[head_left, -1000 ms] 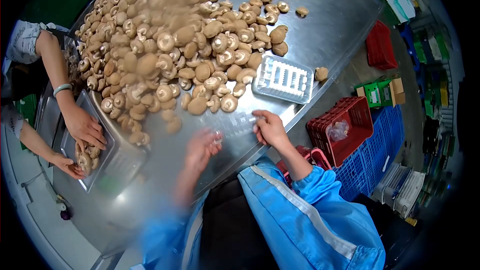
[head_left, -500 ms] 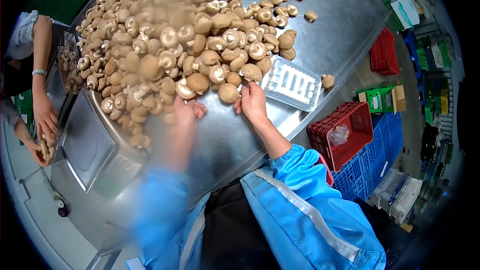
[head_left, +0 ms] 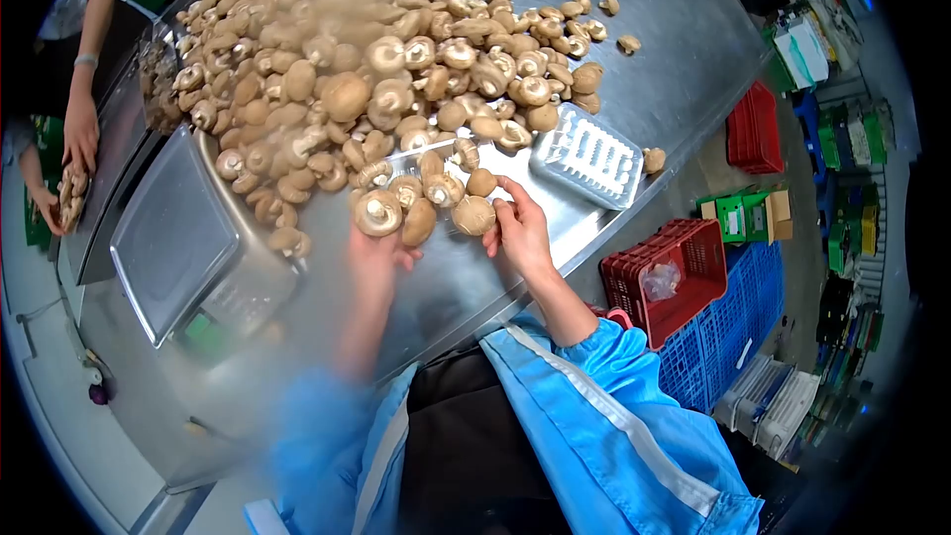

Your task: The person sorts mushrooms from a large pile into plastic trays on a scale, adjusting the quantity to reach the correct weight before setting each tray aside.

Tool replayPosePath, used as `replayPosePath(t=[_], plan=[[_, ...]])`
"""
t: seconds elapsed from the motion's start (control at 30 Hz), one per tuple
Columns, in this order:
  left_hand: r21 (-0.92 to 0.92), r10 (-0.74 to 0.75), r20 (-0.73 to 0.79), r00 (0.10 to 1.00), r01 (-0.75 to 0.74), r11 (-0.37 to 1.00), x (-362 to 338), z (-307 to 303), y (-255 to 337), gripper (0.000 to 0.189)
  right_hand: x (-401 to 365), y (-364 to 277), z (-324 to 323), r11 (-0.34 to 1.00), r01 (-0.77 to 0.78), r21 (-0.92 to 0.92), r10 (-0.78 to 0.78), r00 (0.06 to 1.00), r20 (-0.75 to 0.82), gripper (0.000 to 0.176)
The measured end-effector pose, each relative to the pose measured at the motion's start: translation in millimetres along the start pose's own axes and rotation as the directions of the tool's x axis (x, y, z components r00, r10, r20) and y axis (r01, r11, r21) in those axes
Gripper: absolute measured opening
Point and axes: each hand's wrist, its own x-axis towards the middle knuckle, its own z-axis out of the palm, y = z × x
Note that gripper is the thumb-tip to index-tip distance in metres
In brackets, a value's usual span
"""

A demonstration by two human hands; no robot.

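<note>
Several brown mushrooms form a group between my two hands, with a thin, clear plastic edge showing behind them. My left hand, partly blurred, is closed at the near left side of the group, below a mushroom with its stem up. Thumb and fingers of my right hand are closed against a round cap at the right side. A large mushroom heap lies beyond. Right of it rests a clear plastic tray with white ribs.
A steel scale stands at left. Another person's hands hold mushrooms at far left. Loose mushrooms lie on the metal table. Red crates, blue crates and a green box stand beyond its right edge.
The mushroom group between my hands now stands apart from the heap, nearer to me, with a clear edge showing. My right hand has turned and shifted right; the view has shifted slightly.
</note>
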Motion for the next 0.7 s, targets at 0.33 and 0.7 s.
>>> replayPosePath(t=[0.33, 0.7], plan=[[0.112, 0.138, -0.051, 0.989, -0.131, 0.985, -38.2, -128.7, 88.1, 0.055, -14.3, -36.2, 120.2, 0.997, 0.067, -0.033, -0.056, 0.964, 0.261, 0.038], [0.377, 0.146, -0.243, 0.959, -0.045, 0.925, -24.0, -306.6, 158.4, 0.048, -5.7, -11.8, 295.9, 0.594, 0.695, -0.406, -0.53, 0.717, 0.452, 0.041]])
